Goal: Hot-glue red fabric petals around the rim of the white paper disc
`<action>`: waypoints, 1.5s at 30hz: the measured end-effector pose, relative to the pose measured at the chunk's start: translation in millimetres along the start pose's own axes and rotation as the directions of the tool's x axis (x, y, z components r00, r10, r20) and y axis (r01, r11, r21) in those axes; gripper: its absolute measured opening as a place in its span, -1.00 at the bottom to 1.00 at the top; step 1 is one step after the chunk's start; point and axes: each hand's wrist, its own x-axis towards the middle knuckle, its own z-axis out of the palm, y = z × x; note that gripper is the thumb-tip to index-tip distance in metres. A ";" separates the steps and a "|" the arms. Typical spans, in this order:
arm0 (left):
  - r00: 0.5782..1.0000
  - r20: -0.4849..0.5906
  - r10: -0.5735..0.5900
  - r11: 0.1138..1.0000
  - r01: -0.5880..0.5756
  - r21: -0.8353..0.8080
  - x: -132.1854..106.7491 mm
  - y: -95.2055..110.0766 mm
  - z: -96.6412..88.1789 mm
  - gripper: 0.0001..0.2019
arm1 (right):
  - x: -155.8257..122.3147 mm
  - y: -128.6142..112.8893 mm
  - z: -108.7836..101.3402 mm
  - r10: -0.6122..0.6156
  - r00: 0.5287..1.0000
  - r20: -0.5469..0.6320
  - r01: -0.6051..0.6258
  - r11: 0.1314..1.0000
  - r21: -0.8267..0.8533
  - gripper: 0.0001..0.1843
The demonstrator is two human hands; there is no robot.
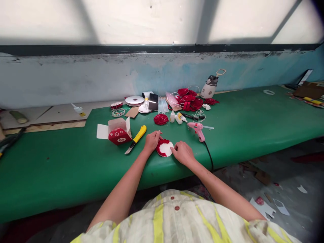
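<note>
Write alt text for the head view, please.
The person's left hand and right hand are at opposite edges of a white disc partly ringed with red trim, on a green table. Left: yellow knife, open red box; right: pink glue gun.

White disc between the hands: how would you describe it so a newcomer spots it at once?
Find the green table, then the left hand and right hand near its front edge. The white disc lies between them. Unlike the red rosette just beyond it, only part of its face is covered in red, the rest plain white.
</note>
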 end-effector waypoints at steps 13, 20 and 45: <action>1.000 0.016 0.021 0.998 -0.020 -0.060 0.3 -2.1 -1.7 -0.62 | 1.6 -11.2 17.6 0.214 0.975 0.065 -0.211 0.976 -0.048 -0.68; 0.996 0.081 0.031 0.987 -0.018 -0.158 1.0 -0.4 -5.0 -0.57 | -14.9 0.8 26.7 0.044 0.995 -0.094 -0.032 0.993 0.117 -0.69; 0.920 0.375 -0.116 0.946 0.217 -0.241 -34.9 18.2 -53.5 -0.72 | 29.0 -19.3 -3.8 -0.327 0.944 0.037 0.290 0.879 0.378 -0.91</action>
